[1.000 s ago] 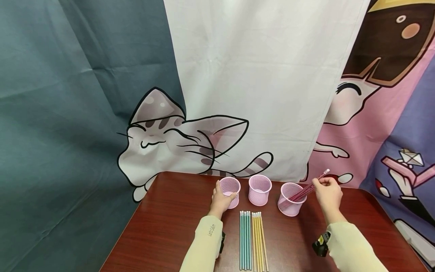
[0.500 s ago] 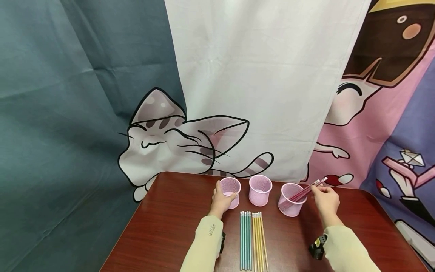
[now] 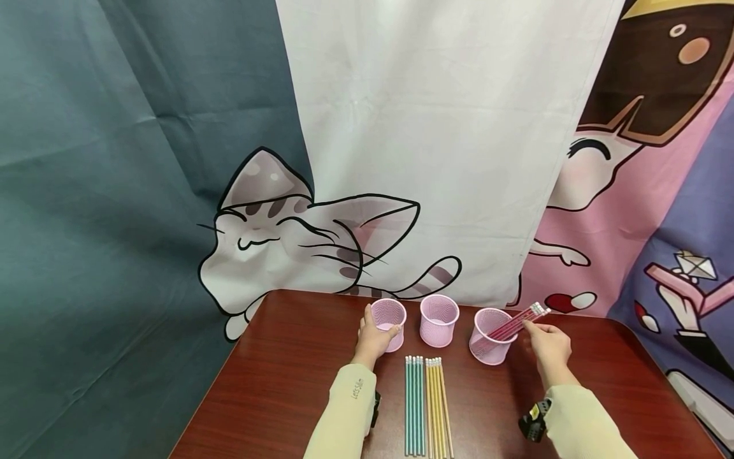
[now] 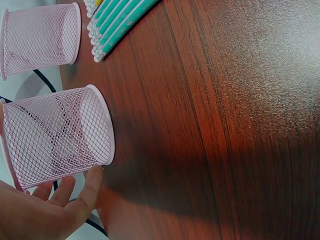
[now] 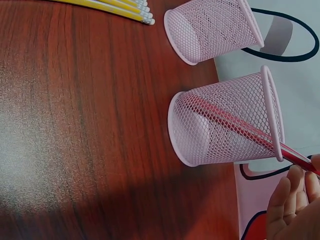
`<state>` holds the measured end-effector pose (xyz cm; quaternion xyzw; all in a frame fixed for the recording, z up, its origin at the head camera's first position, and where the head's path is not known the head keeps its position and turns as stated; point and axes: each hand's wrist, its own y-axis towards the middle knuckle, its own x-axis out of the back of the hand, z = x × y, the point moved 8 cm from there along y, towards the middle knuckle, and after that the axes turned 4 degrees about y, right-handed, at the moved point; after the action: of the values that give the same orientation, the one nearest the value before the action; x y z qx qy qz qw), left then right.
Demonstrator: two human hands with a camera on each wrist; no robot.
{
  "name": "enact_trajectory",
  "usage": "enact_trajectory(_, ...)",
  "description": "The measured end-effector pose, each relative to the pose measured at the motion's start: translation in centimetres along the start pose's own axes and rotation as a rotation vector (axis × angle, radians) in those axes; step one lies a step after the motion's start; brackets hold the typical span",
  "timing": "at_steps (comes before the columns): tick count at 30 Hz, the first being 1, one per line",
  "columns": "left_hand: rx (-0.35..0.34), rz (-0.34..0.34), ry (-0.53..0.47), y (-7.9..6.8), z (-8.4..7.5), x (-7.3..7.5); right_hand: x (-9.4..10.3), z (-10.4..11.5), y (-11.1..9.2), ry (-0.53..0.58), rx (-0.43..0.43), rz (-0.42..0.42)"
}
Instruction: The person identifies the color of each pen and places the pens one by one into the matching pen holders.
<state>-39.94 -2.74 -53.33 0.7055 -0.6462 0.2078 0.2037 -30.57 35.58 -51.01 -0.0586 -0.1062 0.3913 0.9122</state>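
Three pink mesh pencil cups stand in a row near the table's back edge. My left hand (image 3: pixel 374 335) grips the left cup (image 3: pixel 392 312), thumb on the near side and fingers round its left; no pencils show inside it. The middle cup (image 3: pixel 439 324) stands untouched. Several red pencils (image 3: pixel 513 324) lean to the right in the right cup (image 3: pixel 487 354), white erasers upward over the rim. My right hand (image 3: pixel 549 347) pinches the pencils just below their eraser ends, with the thumb over them in the right wrist view.
On the brown table (image 3: pixel 287 382), in front of the cups, lie a row of green pencils (image 3: pixel 414 408) and a row of yellow pencils (image 3: pixel 437 408), side by side, erasers toward the cups. A printed cloth (image 3: pixel 459 159) hangs right behind the table.
My right hand has moved slightly left and lower, and the red pencils have sunk and drawn together in the right cup. The left hand has stayed on its cup.
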Motion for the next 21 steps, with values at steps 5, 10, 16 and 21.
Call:
enact_trajectory(5, 0.006, 0.007, 0.003, 0.1, 0.0, -0.1, -0.2, -0.3, 0.0, 0.033, -0.014, 0.027)
enact_trajectory(10, 0.015, 0.007, 0.009, 0.1, 0.2, -0.2, -0.3, -0.4, 0.0, 0.028, -0.012, 0.032)
enact_trajectory(16, 0.011, 0.002, 0.008, 0.1, 0.2, -0.2, -0.2, -0.9, -0.3, -0.005, -0.015, 0.031)
enact_trajectory(21, 0.018, 0.010, 0.004, 0.1, 0.3, -0.2, -0.6, -1.1, -0.6, -0.128, 0.049, 0.023)
